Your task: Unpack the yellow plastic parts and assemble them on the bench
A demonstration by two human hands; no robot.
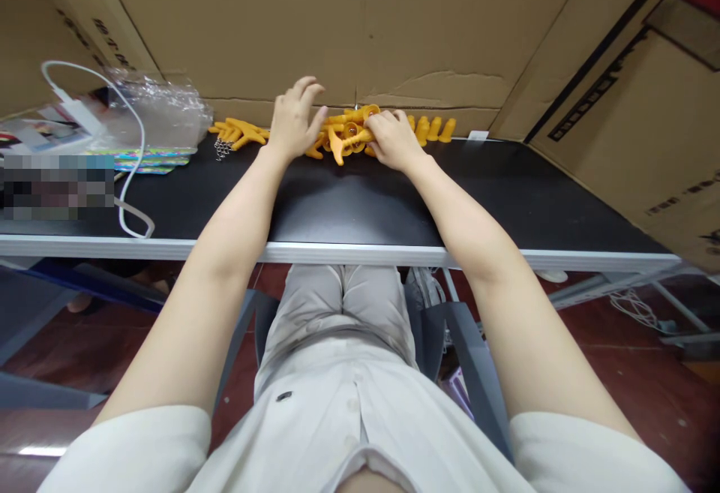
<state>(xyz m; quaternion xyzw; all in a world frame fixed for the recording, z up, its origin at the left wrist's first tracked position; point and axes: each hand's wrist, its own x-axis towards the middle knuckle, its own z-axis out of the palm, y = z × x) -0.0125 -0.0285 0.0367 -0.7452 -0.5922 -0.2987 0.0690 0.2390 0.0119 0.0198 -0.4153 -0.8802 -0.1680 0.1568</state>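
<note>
A heap of small orange plastic pieces [344, 135] lies at the far edge of the black tabletop [360, 204], against a cardboard wall. My left hand [293, 121] rests on the left side of the heap, fingers spread and slightly lifted. My right hand [392, 136] lies on the heap's right side with its fingers curled down over some pieces; whether it grips one is hidden. More orange pieces [239, 131] stretch to the left, and a few more stand in a row [433, 128] to the right.
A crumpled clear plastic bag [154, 106] and colourful printed sheets [145, 158] sit at the far left, with a white charger and cable [127, 178] looping toward the table's front edge. A small metal chain [223, 148] lies beside the orange pieces. Cardboard panels [630, 110] close the back and right.
</note>
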